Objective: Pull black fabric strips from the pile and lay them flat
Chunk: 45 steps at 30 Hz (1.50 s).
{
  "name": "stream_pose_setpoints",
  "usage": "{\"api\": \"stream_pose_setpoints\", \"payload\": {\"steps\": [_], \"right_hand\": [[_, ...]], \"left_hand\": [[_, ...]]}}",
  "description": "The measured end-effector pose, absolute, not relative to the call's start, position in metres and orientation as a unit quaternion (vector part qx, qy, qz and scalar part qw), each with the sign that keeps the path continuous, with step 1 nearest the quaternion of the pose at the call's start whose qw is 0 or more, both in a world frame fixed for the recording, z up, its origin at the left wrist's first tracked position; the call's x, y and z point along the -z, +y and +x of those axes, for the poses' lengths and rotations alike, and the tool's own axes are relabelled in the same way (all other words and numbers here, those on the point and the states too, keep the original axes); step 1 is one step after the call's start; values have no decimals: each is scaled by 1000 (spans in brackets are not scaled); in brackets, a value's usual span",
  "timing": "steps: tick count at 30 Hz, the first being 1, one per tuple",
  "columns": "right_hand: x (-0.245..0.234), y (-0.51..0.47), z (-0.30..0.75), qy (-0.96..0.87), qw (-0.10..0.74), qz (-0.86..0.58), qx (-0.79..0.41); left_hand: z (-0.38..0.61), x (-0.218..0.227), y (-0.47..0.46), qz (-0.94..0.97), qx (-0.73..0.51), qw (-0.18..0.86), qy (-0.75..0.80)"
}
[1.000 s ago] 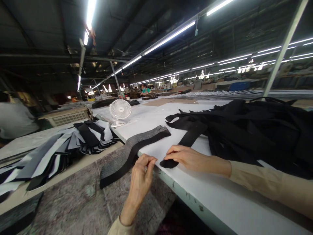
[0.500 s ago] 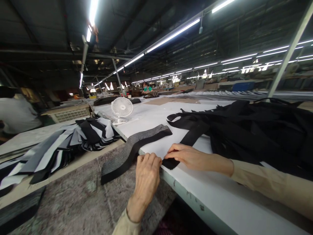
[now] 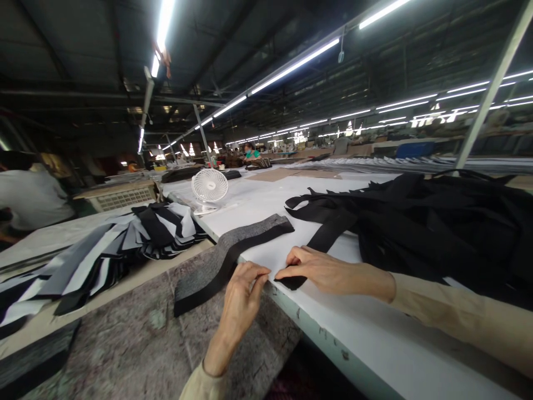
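My right hand [image 3: 325, 270] lies over the end of a black fabric strip [image 3: 325, 236] near the edge of the white-topped table [image 3: 345, 322]. Its thumb and forefinger are pinched on the strip's corner. Just left of it, at the table edge, is my left hand [image 3: 241, 294], thumb and forefinger tips brought together. Whatever is between them, if anything, is too small to make out. A grey strip with a black border [image 3: 233, 244] drapes over the same edge, beyond my left hand. The black strip runs back toward a large heap of black fabric [image 3: 437, 228] on the right.
A small white fan [image 3: 209, 186] stands at the table's left edge. On a lower surface to the left lies a fanned pile of black, grey and white strips [image 3: 120, 244]. Another grey-and-black piece [image 3: 37, 355] rests at lower left. A seated person [image 3: 31, 191] is at far left.
My left hand has drawn slightly left and turned, so its thumb and forefinger now show. My right hand stays at the black strip's end, its fingertips shifted a little left.
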State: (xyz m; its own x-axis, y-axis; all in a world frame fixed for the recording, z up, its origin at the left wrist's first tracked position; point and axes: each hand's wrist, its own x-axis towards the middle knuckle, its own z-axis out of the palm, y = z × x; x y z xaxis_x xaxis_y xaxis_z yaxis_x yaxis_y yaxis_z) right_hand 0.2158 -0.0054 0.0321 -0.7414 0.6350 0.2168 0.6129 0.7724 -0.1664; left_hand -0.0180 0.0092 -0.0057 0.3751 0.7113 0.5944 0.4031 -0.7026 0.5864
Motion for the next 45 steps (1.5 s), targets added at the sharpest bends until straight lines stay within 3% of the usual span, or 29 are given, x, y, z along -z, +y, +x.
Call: {"api": "stream_pose_setpoints", "payload": {"steps": [6,10,12,14,17,23,27,32,38,41,45], "right_hand": [[-50,-19,208,-947,96,-305,-24],[-74,-28,203,-957,112,-204,-171],[-81,-25,208,-927,157,-273,-206],[-80,-18,215,-870,191,-437,-129],[-66,-8,226,-776,156,-610,41],[-32,-10,222,-854,91,-511,28],[-24,4,245,-896,86,-436,28],[-17,44,323,-870,88,-471,118],[-16,62,396,-776,62,-589,218],[-23,59,400,-778,39,-601,178],[-47,51,375,-783,94,-607,100]], "left_hand": [[3,1,11,794,-473,219,314],[12,1,6,815,-439,267,269],[15,2,-3,842,-409,242,254],[18,3,-17,860,-393,209,249],[27,-1,-44,876,-376,197,228],[42,-24,-75,916,-326,225,64],[28,-33,-39,877,-370,250,175],[17,-26,54,855,-356,79,369],[50,-30,113,869,-296,56,394],[63,-29,119,859,-276,57,427],[61,-23,121,835,-286,58,466]]}}
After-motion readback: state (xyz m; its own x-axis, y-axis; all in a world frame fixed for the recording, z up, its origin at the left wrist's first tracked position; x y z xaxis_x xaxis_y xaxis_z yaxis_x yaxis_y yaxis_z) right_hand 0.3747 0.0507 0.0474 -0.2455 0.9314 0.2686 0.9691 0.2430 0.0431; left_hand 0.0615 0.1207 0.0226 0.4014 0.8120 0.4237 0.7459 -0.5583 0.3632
